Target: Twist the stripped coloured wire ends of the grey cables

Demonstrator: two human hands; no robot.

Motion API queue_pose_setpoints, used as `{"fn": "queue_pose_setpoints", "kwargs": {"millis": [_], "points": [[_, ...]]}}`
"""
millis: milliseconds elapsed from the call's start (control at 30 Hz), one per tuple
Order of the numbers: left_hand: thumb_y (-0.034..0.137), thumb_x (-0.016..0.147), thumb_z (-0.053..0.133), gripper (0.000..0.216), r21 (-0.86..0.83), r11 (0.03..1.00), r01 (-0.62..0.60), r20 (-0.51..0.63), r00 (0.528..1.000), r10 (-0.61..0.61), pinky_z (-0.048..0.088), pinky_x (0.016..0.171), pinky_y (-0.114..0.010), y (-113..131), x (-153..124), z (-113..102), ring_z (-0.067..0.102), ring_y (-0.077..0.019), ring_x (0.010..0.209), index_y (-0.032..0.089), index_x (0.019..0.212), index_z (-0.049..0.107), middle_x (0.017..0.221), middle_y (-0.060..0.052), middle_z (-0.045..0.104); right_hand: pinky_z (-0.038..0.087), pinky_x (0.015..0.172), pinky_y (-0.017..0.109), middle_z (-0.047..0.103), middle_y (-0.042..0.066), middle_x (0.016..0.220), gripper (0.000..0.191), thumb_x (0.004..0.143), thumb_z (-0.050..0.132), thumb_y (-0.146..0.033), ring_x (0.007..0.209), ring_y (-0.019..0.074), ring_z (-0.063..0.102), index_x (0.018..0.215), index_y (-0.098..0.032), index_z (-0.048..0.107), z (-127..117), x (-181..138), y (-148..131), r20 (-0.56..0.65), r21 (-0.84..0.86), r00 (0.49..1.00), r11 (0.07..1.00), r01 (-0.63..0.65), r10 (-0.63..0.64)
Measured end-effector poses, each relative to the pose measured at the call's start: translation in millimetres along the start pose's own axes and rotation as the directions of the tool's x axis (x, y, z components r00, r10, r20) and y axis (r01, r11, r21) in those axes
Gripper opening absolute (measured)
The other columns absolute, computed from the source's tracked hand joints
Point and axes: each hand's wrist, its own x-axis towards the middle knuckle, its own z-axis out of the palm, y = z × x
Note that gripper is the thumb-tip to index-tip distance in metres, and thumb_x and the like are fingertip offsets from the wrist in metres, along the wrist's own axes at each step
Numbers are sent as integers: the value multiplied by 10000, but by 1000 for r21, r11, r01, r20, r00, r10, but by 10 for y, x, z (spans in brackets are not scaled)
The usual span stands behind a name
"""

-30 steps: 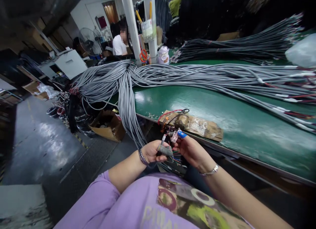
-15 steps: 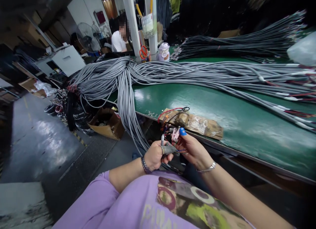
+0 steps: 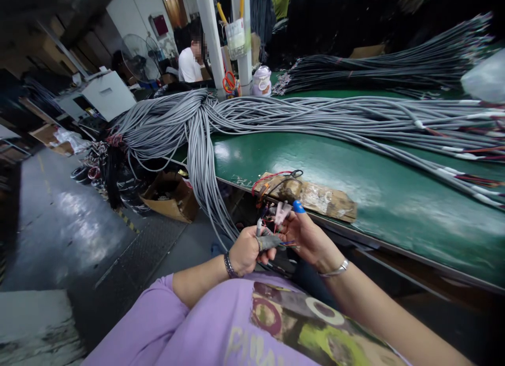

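Note:
My left hand [image 3: 248,250] is closed around a grey cable [image 3: 259,227], whose white end sticks up from the fist. Grey wrapping covers the left thumb [image 3: 269,242]. Thin coloured wires [image 3: 289,244], blue and orange among them, fan out past that thumb toward the other palm. Facing it, my right hand [image 3: 313,240] has its fingers apart, with a blue cover on the raised thumb [image 3: 299,206]. A pale pink wrapping [image 3: 282,213], apparently on the right index finger, is slightly blurred. The right fingertips are close to the wires; contact is hard to make out.
Just beyond my hands, a worn wooden board [image 3: 323,200] lies along the edge of the green table [image 3: 355,161]. A large bundle of grey cables [image 3: 201,140] hangs over the edge at left. A cardboard box [image 3: 171,197] stands on the floor. A person [image 3: 189,63] sits farther back.
My right hand has shifted slightly right and up, and its blue-covered thumb has moved away from the pink-wrapped finger. The left hand keeps its grip almost in place.

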Motion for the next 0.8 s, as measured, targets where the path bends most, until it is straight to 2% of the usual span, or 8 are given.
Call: {"fn": "queue_pose_setpoints", "kwargs": {"millis": [133, 333, 467, 567, 800], "points": [[504, 627, 738, 409, -19, 998, -60, -88, 994, 58, 190, 339, -199, -24, -44, 42, 404, -52, 313, 151, 634, 532, 475, 14, 567, 479, 523, 221, 606, -4, 623, 238, 756, 721, -418, 532, 111, 530, 733, -186, 672, -4, 12, 14, -20, -53, 997, 996, 69, -70], [506, 623, 741, 414, -62, 996, -68, -109, 992, 61, 206, 343, -196, -55, -15, 97, 417, -55, 319, 155, 640, 522, 480, 16, 571, 450, 531, 267, 624, 21, 637, 402, 755, 659, -591, 548, 138, 523, 749, -189, 679, -43, 44, 91, -10, -106, 983, 978, 181, -183], [475, 627, 735, 384, -97, 993, -69, -101, 993, 59, 205, 335, -192, -74, 13, 130, 422, -54, 321, 158, 650, 519, 487, 21, 576, 479, 577, 305, 650, 46, 646, 502, 705, 656, -665, 567, 167, 569, 794, -175, 712, -68, 90, 108, 19, -84, 997, 994, 70, -68], [477, 629, 734, 384, -115, 991, -71, -106, 993, 59, 203, 334, -191, -90, 28, 148, 424, -54, 325, 158, 675, 527, 494, 24, 578, 494, 579, 311, 661, 42, 655, 502, 689, 654, -684, 557, 172, 585, 780, -194, 711, -73, 125, 108, 48, -31, 999, 1000, 6, -5], [495, 614, 741, 409, -97, 995, -29, -114, 993, 18, 204, 337, -196, -118, 40, 139, 416, -53, 322, 163, 651, 505, 491, 23, 573, 495, 564, 306, 674, 19, 659, 379, 696, 702, -609, 539, 173, 585, 772, -238, 687, -52, 143, 128, -9, 38, 999, 998, 44, -44]]}}
